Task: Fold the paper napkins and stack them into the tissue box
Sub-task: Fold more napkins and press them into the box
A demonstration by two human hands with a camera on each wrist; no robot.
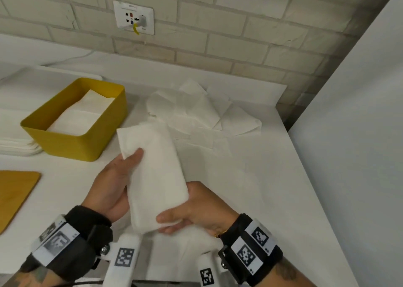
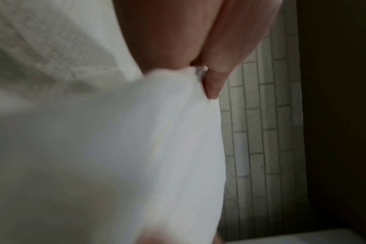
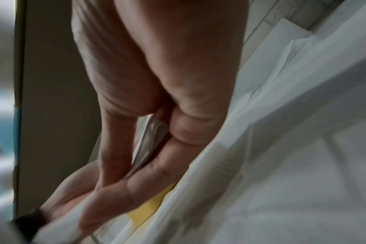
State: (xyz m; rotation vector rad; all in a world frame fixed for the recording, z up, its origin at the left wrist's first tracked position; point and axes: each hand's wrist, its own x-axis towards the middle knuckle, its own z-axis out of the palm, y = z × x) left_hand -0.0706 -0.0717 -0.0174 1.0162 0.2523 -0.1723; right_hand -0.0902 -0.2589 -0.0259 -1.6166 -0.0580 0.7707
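On the white counter (image 1: 250,177), at the far left, a wooden board (image 1: 15,195) is lying beside the yellow tissue box (image 1: 72,142), which is holding folded napkins (image 1: 80,116). The left hand (image 1: 115,182) is gripping the folded napkin (image 1: 154,177) above the counter, thumb curled over its upper edge, while the right hand (image 1: 196,208) is pinching its lower end. Loose napkins (image 1: 207,110) are lying behind.
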